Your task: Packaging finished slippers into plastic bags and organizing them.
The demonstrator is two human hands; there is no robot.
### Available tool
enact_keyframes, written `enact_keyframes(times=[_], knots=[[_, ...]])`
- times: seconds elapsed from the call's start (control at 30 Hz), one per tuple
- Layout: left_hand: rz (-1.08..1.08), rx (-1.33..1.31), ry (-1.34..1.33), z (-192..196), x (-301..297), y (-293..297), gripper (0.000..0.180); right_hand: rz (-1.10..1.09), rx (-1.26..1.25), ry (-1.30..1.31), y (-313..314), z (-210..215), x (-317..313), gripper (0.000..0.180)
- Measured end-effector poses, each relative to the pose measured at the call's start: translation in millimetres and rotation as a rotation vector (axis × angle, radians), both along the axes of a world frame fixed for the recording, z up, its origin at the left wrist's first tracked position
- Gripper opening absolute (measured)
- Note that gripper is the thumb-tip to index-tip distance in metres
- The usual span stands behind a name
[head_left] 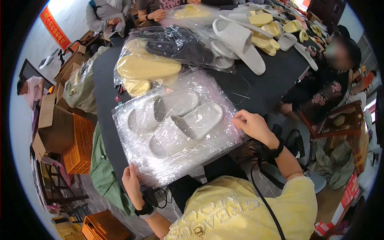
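Observation:
A clear plastic bag (212, 156) lies flat on the dark table in front of me. Inside it is a pair of light grey slide sandals (186, 132), side by side with ribbed straps. My left hand (133, 182) is closed on the bag's near left edge. At the right edge, my right hand (253, 126) pinches the plastic with bent fingers. Just beyond lie bagged yellow slides (150, 68) and a bag of black slides (180, 46), whose far side is partly covered by other plastic.
Loose grey (240, 44) and yellow slides (262, 42) are heaped across the far right of the table (106, 100). Orange crates (80, 144) and cardboard boxes (56, 120) stand on the left. One person (328, 88) sits at the right; others are at the far side.

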State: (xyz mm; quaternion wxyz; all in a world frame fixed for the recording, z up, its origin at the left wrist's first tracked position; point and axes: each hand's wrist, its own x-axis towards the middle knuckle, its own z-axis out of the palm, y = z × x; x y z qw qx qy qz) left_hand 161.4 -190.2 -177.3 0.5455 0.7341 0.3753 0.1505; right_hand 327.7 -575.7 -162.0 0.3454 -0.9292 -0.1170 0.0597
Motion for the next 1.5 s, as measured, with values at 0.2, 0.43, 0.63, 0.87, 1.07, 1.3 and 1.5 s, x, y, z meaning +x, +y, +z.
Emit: enact_keyframes(times=[0.2, 0.43, 0.63, 0.87, 1.07, 1.3, 1.5], knots=[[-0.073, 0.013, -0.001, -7, -7, 9, 0.033, 0.157, -0.005, 0.123, 2, -12, 14, 0.03], [-0.038, 0.387, -0.052, -10, 2, -13, 0.024, -0.081, 0.028, -0.086, 15, -21, 15, 0.03], [0.082, 0.287, -0.032, -2, -19, -13, 0.03, -0.031, 0.319, 0.076, 1, -27, 2, 0.03], [-0.053, -0.135, 0.013, 0, -35, -4, 0.028, -0.106, 0.713, 0.38, 4, -12, -17, 0.014], [-0.06, 0.107, 0.061, -7, -27, -5, 0.018, -0.169, 0.899, 0.413, 7, -22, -5, 0.01], [-0.016, 0.589, 0.01, -15, -20, -19, 0.016, -0.128, 0.484, -0.006, -2, -53, -3, 0.023], [-0.088, 0.6, -0.058, 12, -33, -29, 0.025, -0.166, 0.014, 0.179, 2, -17, -28, 0.053]])
